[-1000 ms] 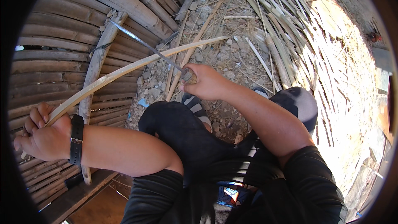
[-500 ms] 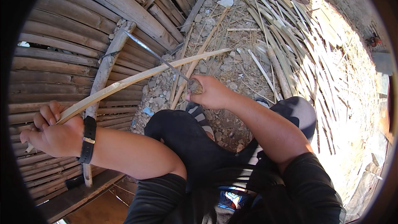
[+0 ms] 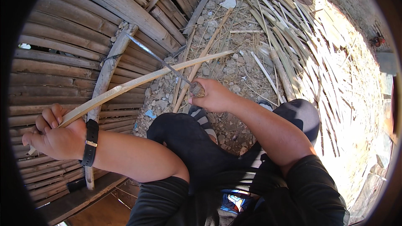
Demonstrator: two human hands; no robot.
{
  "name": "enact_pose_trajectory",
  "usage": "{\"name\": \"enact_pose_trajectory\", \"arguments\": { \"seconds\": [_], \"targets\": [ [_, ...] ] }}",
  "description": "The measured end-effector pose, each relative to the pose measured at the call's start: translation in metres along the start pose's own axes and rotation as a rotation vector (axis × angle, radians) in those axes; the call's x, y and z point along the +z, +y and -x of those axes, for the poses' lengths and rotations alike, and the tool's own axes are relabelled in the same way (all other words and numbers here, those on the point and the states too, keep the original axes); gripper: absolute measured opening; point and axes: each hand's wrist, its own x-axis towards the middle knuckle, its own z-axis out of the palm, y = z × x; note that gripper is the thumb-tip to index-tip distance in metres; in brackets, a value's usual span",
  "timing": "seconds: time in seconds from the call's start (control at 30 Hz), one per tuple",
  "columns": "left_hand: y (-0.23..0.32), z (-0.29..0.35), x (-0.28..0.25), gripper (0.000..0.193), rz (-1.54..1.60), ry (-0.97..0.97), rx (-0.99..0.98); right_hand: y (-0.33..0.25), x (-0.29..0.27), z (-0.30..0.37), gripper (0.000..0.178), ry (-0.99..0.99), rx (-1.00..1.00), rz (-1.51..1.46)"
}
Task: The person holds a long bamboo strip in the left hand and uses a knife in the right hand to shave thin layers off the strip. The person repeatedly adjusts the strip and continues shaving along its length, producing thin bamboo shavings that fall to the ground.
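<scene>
Evidently, the piece to think about is the long pale strip (image 3: 125, 87), which looks like split bamboo or wood and runs from the left hand (image 3: 56, 136) up and across to an end above the rubble-strewn ground (image 3: 165, 96). The left fingers are curled firmly around its lower part, with a short tail poking out beyond the palm. Meanwhile, the right hand (image 3: 211, 95) is wrapped around the stubby handle of a long, thin knife (image 3: 157, 58), whose blade slants up to the left and crosses the strip; whether the edge bites or merely rests there, I cannot tell. Judging by its slimness, the strip should be light and springy, fairly stiff along its length yet ready to flex toward the unheld end, and dry enough not to slip much. Its edges may be sharp or splintery, so a full-hand hold near the end, well apart from the blade, seems sensible, and thin parts could split if bent hard. The knife looks slender and is best held only by its handle. Slatted wall (image 3: 58, 79) and post (image 3: 106, 75) stand to the left, with a heap of loose strips (image 3: 289, 29) to the right.
</scene>
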Motion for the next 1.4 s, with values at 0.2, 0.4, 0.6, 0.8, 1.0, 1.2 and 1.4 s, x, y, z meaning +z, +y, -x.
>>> {"name": "enact_pose_trajectory", "arguments": {
  "seconds": [0.2,0.4,0.6,0.8,1.0,1.2,1.4],
  "targets": [
    [0.0,0.0,-0.001,0.044,-0.011,0.006,-0.003,0.0,0.001,-0.001,0.052,-0.012,0.01,-0.003],
    [0.0,0.001,0.0,0.044,-0.039,-0.005,0.017,-0.001,0.0,-0.001,0.055,-0.019,0.018,-0.001],
    [0.0,0.001,-0.001,0.044,-0.028,-0.018,0.011,-0.002,0.001,0.0,0.053,-0.002,0.022,0.023],
    [0.0,0.001,-0.001,0.044,-0.015,-0.019,0.009,0.005,0.004,-0.003,0.049,-0.014,0.01,-0.026],
    [-0.002,-0.001,-0.003,0.044,-0.004,-0.019,0.008,0.0,0.002,-0.001,0.048,-0.016,0.023,-0.034],
    [-0.003,-0.001,-0.004,0.041,-0.031,-0.008,0.042,-0.007,0.01,0.001,0.046,0.018,-0.072,0.016],
    [-0.005,-0.004,-0.009,0.039,-0.018,-0.017,0.028,0.005,0.008,-0.005,0.052,0.037,-0.07,0.098]
  ]
}}
